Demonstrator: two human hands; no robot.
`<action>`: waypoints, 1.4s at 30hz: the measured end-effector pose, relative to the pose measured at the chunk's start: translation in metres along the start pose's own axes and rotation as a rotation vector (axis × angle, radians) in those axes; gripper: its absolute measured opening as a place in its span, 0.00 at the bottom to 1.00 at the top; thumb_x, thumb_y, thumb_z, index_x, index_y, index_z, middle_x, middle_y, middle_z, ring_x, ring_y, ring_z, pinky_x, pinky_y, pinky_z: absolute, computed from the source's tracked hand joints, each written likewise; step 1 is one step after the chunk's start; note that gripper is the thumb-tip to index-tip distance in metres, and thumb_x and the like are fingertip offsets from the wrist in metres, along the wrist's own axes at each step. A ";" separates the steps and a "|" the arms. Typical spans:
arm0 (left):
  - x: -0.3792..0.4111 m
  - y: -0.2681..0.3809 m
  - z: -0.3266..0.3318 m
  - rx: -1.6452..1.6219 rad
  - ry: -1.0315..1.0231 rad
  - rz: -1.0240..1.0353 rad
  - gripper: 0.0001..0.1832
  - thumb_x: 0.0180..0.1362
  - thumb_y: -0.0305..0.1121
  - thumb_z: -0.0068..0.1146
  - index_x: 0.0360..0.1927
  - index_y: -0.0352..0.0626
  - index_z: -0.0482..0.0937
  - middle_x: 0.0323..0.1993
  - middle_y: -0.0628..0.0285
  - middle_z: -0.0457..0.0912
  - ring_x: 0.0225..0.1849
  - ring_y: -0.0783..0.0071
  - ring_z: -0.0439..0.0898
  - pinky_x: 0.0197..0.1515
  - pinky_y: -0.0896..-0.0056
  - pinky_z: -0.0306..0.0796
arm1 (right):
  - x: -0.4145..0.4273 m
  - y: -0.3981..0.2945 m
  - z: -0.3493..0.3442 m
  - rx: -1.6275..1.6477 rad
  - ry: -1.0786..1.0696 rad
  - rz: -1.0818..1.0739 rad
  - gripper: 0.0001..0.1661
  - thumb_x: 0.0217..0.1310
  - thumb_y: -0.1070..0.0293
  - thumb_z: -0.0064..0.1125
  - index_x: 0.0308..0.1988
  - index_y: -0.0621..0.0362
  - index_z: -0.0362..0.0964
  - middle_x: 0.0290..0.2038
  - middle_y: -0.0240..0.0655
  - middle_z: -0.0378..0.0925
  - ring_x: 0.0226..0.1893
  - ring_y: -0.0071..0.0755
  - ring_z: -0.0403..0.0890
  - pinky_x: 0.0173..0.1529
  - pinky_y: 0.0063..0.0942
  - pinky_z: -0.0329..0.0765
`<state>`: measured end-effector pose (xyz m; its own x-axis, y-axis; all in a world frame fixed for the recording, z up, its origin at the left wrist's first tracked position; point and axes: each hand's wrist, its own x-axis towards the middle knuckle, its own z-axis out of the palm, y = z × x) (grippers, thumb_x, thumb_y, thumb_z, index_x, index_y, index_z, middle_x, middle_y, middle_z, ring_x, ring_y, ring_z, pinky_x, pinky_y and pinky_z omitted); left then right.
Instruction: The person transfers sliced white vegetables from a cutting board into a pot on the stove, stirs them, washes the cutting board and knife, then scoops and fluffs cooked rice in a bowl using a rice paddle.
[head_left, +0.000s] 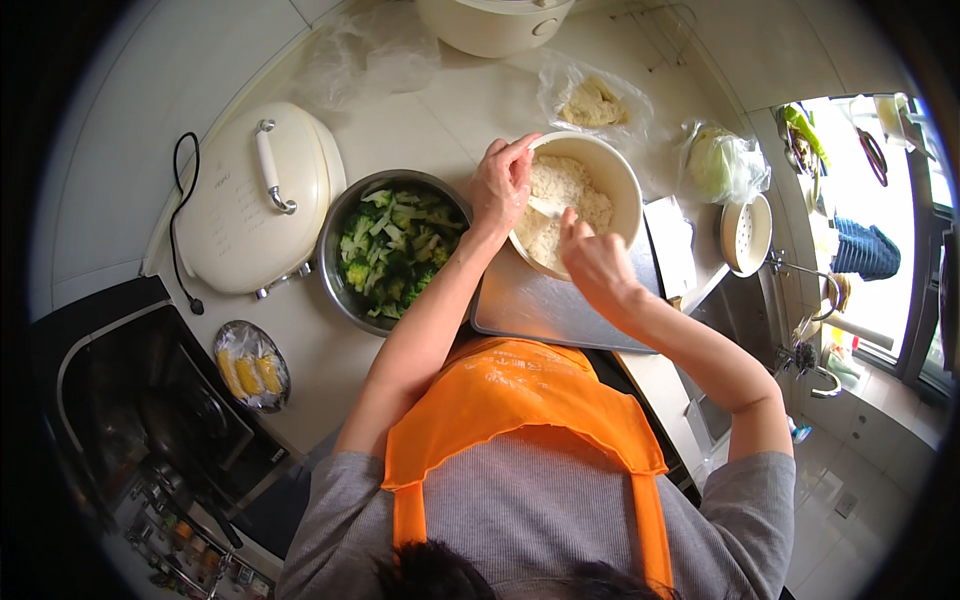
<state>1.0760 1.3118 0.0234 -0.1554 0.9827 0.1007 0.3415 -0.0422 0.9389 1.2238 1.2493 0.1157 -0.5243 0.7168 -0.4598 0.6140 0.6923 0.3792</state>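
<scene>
A round cream-coloured pot (628, 187) holds cooked white rice (559, 180) and stands on a metal board (540, 307). My left hand (506, 180) grips the pot's left rim, fingers over the edge. In my right hand (600, 255) is a white utensil (546, 208), probably a rice paddle, its blade in the rice; my fingers hide its handle. Left of the pot, a steel bowl (327, 255) holds cut broccoli (390, 247). Behind the pot, a pale lump of dough (596, 103) lies in a clear plastic bag.
A cream electric pan with a lid (247, 199) stands at the left, near a plate of wrapped corn (251, 367). A rice cooker (495, 26) is at the back. A bagged cabbage (716, 161), a strainer basket (746, 234) and the sink tap (814, 274) are at the right.
</scene>
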 end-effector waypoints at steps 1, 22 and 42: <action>0.001 0.000 0.002 0.000 0.002 0.010 0.12 0.64 0.31 0.54 0.49 0.51 0.83 0.26 0.61 0.72 0.26 0.65 0.76 0.33 0.64 0.71 | 0.009 -0.011 0.013 0.003 0.038 0.033 0.34 0.57 0.71 0.54 0.62 0.75 0.61 0.31 0.37 0.81 0.27 0.21 0.82 0.24 0.22 0.77; -0.006 0.004 0.000 0.081 -0.001 0.065 0.11 0.64 0.33 0.54 0.48 0.52 0.82 0.28 0.60 0.74 0.28 0.60 0.77 0.33 0.60 0.71 | -0.036 0.062 0.002 0.257 0.136 0.171 0.26 0.63 0.69 0.55 0.61 0.47 0.69 0.37 0.41 0.77 0.25 0.33 0.82 0.26 0.31 0.79; -0.001 0.004 -0.001 0.068 -0.003 0.030 0.11 0.64 0.32 0.54 0.48 0.53 0.83 0.26 0.63 0.73 0.25 0.64 0.76 0.31 0.63 0.71 | -0.036 0.062 -0.014 0.747 0.138 0.051 0.15 0.66 0.66 0.54 0.52 0.48 0.77 0.27 0.41 0.78 0.24 0.40 0.82 0.29 0.38 0.78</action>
<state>1.0769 1.3102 0.0268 -0.1409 0.9818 0.1276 0.4082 -0.0598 0.9109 1.2724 1.2682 0.1671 -0.5232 0.7845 -0.3329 0.8501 0.4527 -0.2692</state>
